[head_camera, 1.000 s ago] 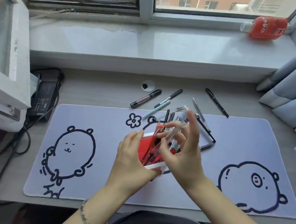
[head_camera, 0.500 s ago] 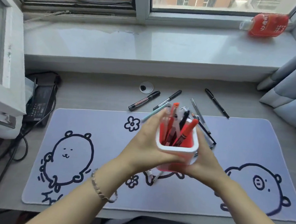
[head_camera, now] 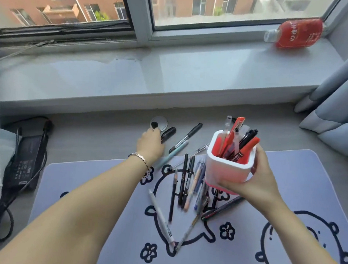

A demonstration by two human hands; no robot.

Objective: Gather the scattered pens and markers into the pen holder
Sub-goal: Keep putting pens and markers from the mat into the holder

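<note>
A white pen holder (head_camera: 226, 168) with a red inside stands upright in my right hand (head_camera: 257, 179), lifted over the mat's right half; several red and black pens stick out of it. My left hand (head_camera: 150, 145) reaches to the far desk, with its fingers curled over the near end of a black marker (head_camera: 169, 132) that lies there. Beside that marker lie a black pen (head_camera: 186, 138) and a pale teal pen (head_camera: 174, 152). Several loose pens (head_camera: 187, 186) lie in a heap on the mat, with a white pen (head_camera: 161, 215) in front of them.
The pale desk mat (head_camera: 103, 188) with cartoon drawings covers the near desk. A round cable grommet (head_camera: 159, 122) sits just beyond my left hand. A black power adapter (head_camera: 26, 158) with cables lies at the left. A red bottle (head_camera: 295, 33) lies on the windowsill; a curtain (head_camera: 340, 102) hangs at the right.
My left hand let go of the holder and reached forward onto the black marker. My right hand now holds the upright holder alone, further right. The view tilted up.
</note>
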